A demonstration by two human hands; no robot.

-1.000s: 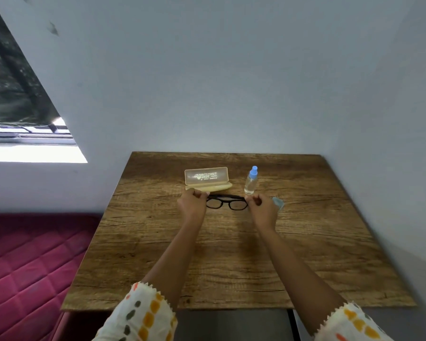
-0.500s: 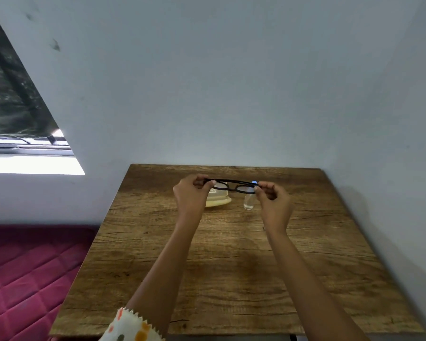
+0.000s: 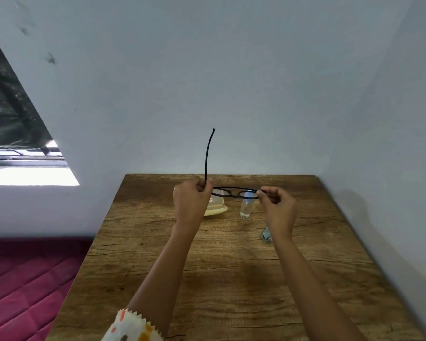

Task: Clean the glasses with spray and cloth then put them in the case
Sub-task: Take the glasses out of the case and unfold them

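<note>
Black-framed glasses (image 3: 235, 192) hang in the air above the far middle of the wooden table (image 3: 231, 279). My left hand (image 3: 191, 201) grips their left end, and one temple arm sticks straight up past it. My right hand (image 3: 278, 207) pinches the right end. Behind the glasses stands a small clear spray bottle (image 3: 245, 209), its cap hidden by the frame. The cream case (image 3: 215, 209) lies to the bottle's left, mostly covered by my left hand. A pale blue cloth (image 3: 265, 235) peeks out beside my right wrist.
The table stands in a corner, with a grey wall behind it and another along its right side. A red quilted mattress (image 3: 27, 286) lies lower down on the left. A window opening (image 3: 22, 168) is at the far left.
Both hands lifted the glasses off the table and raised them. The left temple arm has now swung out and points upward. The view has tilted up.
</note>
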